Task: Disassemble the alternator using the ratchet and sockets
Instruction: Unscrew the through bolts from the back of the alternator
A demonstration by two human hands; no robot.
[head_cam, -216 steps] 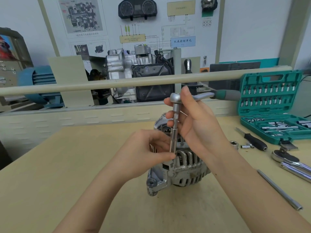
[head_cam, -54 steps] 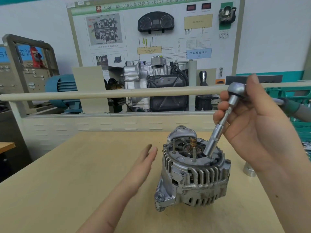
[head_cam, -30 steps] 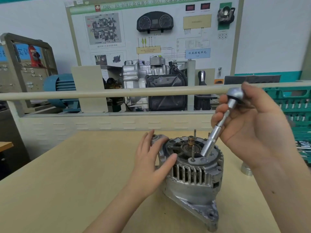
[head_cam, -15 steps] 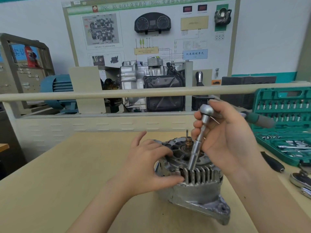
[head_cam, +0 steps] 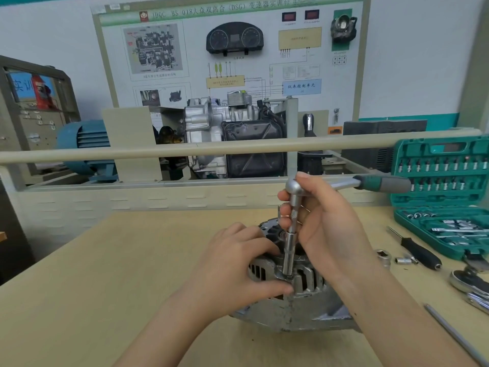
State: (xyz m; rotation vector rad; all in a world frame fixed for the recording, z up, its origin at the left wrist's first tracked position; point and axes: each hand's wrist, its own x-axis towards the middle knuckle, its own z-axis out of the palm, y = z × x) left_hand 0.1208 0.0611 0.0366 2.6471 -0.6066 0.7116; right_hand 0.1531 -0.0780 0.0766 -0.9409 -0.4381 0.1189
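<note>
Behind the bench, a wall board (head_cam: 230, 49) carries a header reading partly "(DSG)" among Chinese characters, too blurred to read further. On the wooden table (head_cam: 105, 274) the alternator (head_cam: 299, 311) sits between both hands, its vented housing facing the camera. The ratchet (head_cam: 296, 188) stands over it: the extension and socket (head_cam: 289, 256) run almost upright down onto the housing's near rim, while the green-grey handle points right, toward the open green socket case (head_cam: 444, 197). The right hand (head_cam: 330, 229) curls its fingers round the extension under the head. The left hand (head_cam: 238, 271) grips the housing, thumb by the socket. Loose sockets (head_cam: 383, 255), a black screwdriver (head_cam: 420, 251) and a second ratchet (head_cam: 471, 283) lie to the right.
</note>
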